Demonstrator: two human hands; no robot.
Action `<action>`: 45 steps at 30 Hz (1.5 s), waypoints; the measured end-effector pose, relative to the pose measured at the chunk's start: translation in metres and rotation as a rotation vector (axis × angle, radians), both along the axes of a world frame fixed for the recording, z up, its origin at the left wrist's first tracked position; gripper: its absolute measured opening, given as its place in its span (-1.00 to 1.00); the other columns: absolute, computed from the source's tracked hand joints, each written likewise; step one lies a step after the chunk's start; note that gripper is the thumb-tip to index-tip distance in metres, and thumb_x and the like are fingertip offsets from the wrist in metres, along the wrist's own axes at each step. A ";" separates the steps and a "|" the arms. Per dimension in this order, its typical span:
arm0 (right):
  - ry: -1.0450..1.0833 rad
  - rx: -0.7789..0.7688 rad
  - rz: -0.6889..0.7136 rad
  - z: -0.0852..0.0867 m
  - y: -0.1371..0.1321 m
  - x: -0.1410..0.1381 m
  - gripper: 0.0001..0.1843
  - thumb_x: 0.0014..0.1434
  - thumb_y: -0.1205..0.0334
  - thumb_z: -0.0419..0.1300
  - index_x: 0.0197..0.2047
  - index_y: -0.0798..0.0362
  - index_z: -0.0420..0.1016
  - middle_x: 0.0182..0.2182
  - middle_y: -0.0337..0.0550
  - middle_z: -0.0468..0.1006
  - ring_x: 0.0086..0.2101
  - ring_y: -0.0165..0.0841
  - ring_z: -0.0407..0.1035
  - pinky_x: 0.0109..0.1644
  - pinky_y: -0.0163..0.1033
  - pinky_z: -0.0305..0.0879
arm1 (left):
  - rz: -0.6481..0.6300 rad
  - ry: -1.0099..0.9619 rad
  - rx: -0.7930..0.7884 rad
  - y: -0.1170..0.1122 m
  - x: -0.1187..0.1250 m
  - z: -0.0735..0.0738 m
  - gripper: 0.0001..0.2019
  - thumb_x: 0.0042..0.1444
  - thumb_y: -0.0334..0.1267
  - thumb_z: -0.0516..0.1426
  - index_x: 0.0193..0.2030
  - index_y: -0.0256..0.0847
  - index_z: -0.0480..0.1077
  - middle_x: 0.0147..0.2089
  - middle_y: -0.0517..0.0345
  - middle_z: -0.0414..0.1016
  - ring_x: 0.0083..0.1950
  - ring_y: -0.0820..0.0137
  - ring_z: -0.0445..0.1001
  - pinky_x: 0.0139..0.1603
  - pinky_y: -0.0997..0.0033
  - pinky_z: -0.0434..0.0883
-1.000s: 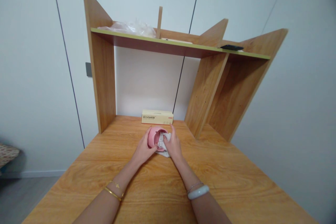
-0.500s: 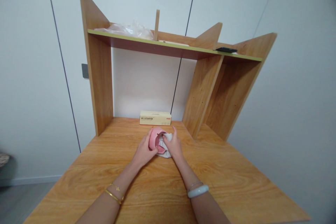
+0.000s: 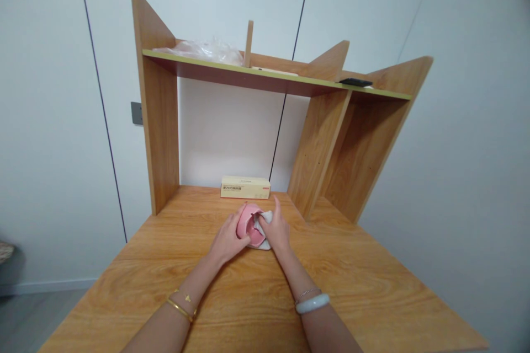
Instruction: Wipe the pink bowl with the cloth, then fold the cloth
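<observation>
In the head view, the pink container (image 3: 244, 222) sat tilted near the centre of the frame, just below the pale box (image 3: 245, 187), its opening turned to the lower right. The left hand (image 3: 228, 236) gripped its left side, the fingertips partly lost behind the rim. The right hand (image 3: 276, 230) gripped a whitish cloth (image 3: 268, 216) at the opening; most of its fingers were hidden, and how far the cloth reached inside could not be told. Both forearms were cut off by the bottom edge of the surface (image 3: 244, 309). The box's small print was unreadable, and a patterned thing (image 3: 5, 252) was cropped at far left.
</observation>
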State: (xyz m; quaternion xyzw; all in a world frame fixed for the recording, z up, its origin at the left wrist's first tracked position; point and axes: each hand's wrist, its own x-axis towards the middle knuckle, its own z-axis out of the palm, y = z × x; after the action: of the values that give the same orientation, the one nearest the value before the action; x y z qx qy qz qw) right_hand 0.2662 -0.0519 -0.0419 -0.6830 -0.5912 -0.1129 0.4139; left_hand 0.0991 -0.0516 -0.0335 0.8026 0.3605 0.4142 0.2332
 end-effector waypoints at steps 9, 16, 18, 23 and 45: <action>0.292 0.028 0.144 -0.010 0.004 -0.002 -0.32 0.11 0.13 -0.02 0.26 0.19 -0.06 -0.22 0.06 0.51 -0.30 -0.21 0.42 -0.32 -0.23 0.27 | -0.029 -0.236 -0.189 -0.006 0.005 -0.008 -0.03 -0.06 -0.16 0.17 0.32 -0.28 -0.41 0.23 -0.13 0.12 0.12 0.24 0.27 0.10 0.26 0.24; 0.230 -0.062 0.034 -0.007 0.004 -0.009 -0.24 0.07 0.13 0.07 0.27 0.18 -0.11 -0.33 0.01 0.53 -0.37 -0.20 0.43 -0.35 -0.24 0.26 | 0.037 -0.203 -0.207 -0.005 0.005 -0.007 -0.16 -0.05 -0.27 0.13 0.31 -0.26 -0.25 -0.02 0.00 0.39 -0.18 0.34 0.43 -0.10 0.34 0.37; 0.117 -0.107 -0.039 -0.001 0.001 -0.007 -0.22 0.07 0.10 0.08 0.28 0.15 -0.13 -0.42 -0.03 0.53 -0.41 -0.19 0.43 -0.38 -0.24 0.22 | 0.051 -0.158 -0.177 -0.004 0.004 -0.006 -0.16 -0.09 -0.30 0.14 0.31 -0.26 -0.20 -0.04 0.00 0.41 -0.16 0.31 0.42 -0.09 0.33 0.36; -0.068 -0.060 -0.062 0.007 -0.004 -0.004 -0.26 0.09 0.12 0.08 0.28 0.08 -0.13 -0.33 -0.03 0.53 -0.32 -0.19 0.43 -0.31 -0.24 0.20 | 0.064 -0.072 -0.152 -0.006 0.004 -0.003 -0.16 -0.12 -0.34 0.11 0.32 -0.24 -0.19 -0.07 0.01 0.44 -0.16 0.28 0.43 -0.11 0.34 0.35; 0.216 0.004 0.056 -0.001 0.000 0.003 -0.36 0.06 0.06 0.09 0.19 0.06 0.08 -0.35 -0.11 0.52 -0.39 -0.25 0.41 -0.37 -0.26 0.24 | 0.060 -0.143 -0.198 -0.010 0.007 -0.001 -0.21 -0.05 -0.23 0.12 0.31 -0.23 -0.15 0.08 -0.08 0.35 -0.01 0.21 0.40 -0.02 0.27 0.30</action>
State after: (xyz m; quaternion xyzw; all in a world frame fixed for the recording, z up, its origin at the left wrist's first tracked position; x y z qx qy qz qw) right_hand 0.2690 -0.0519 -0.0430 -0.6736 -0.5617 -0.0285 0.4795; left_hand 0.1058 -0.0615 -0.0343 0.7329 0.4059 0.4395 0.3240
